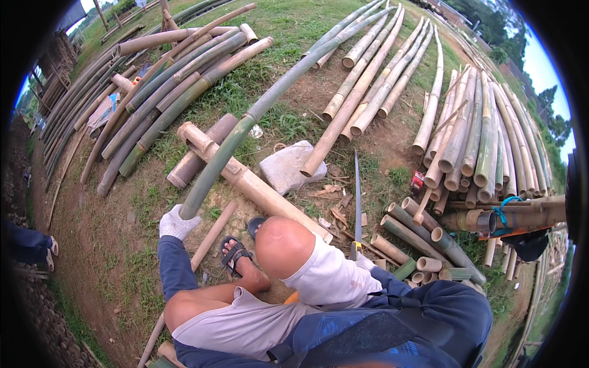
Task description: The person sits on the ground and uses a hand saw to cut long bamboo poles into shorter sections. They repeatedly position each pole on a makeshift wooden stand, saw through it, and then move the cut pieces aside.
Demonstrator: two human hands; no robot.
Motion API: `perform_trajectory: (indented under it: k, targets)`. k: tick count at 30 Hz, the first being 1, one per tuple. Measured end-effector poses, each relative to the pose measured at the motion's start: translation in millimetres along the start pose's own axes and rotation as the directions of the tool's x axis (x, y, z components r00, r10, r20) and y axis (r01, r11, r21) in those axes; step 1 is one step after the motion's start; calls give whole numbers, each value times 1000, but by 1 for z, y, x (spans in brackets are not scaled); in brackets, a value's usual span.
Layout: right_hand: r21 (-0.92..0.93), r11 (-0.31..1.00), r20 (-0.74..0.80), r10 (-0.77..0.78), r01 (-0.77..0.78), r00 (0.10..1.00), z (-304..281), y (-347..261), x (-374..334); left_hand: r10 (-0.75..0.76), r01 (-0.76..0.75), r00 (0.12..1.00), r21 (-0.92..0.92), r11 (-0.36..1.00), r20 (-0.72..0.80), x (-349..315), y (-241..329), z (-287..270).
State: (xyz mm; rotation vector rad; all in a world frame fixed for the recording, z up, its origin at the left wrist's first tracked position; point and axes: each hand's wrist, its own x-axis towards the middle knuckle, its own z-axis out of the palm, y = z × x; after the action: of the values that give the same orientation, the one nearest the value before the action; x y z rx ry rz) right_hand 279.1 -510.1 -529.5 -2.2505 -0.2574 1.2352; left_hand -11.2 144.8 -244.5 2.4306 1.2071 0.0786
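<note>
My left hand (178, 222), in a white knit glove, grips the near end of a long green bamboo pole (221, 154). The pole runs away to the upper right and crosses over a thick tan bamboo log (270, 187) on the ground. A shorter brownish bamboo piece (186, 170) lies under the log's far end. Beside my right knee, my gloved right hand (365, 263) is closed on the handle of a handsaw (358, 202). Its long narrow blade points away from me, apart from the green pole. My sleeve and leg partly hide that hand.
A grey stone block (293, 167) sits right of the log. Bamboo poles are piled at left (178, 98) and right (485, 135). Short cut bamboo pieces (427, 265) lie by my right side. A thin bamboo pole (215, 233) lies near my left foot. Another person's leg (27, 244) shows far left.
</note>
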Motion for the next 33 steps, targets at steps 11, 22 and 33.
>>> perform_trajectory:
  k: [11, 22, 33]
  targets:
    - [-387, 919, -219, -168, 73, 961, 7, -79, -64, -8, 28, 992, -161, 987, 125, -14, -17, 17]
    - [-414, 324, 385, -784, 850, 487, 20, -435, -190, 128, -135, 982, -43, 990, -137, 19, 19, 61]
    - [-489, 242, 35, -954, 838, 297, 116, -514, -196, 258, -246, 963, 129, 960, -82, 55, 96, 8]
